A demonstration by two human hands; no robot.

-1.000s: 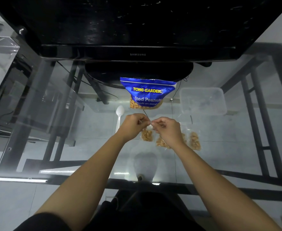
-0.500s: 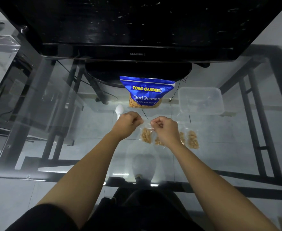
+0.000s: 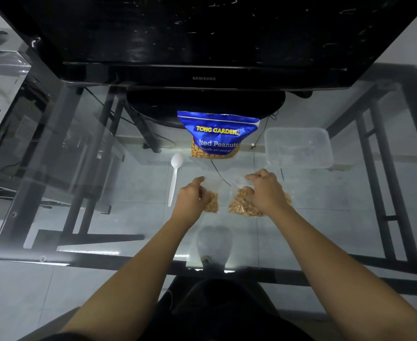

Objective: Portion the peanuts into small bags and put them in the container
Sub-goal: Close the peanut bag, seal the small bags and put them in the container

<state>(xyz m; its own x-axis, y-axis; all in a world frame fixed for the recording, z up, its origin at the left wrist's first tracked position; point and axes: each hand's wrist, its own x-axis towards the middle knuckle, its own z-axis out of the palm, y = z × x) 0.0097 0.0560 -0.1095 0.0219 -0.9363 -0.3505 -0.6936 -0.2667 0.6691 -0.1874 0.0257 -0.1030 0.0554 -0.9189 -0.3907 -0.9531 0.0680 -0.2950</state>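
Not much on the glass table (image 3: 325, 230) has been shifted, but the hands have. A second ago both were bunched together over one small bag, with its top pinched between them. Now they've been pulled apart and dropped onto separate bags.

The blue peanut pouch (image 3: 217, 134) is stood at the back, with the clear container (image 3: 298, 148) just to its right and nothing seen inside it so far.

The left hand (image 3: 192, 198) is curled round the left bag (image 3: 212, 205), fingers wrapped at its edge, so that one is held. The right hand (image 3: 264, 190) is laid over the middle bag (image 3: 242, 207) with bent fingers; whether it's gripped or only pressed can't be told. A third bag (image 3: 288, 198) is half hidden behind the right hand. The white spoon (image 3: 174, 178) is left lying just beside the left hand, untouched.

So the sealing looks finished, probably, and the filled bags seem set to be gathered up. None has been put in the container yet.
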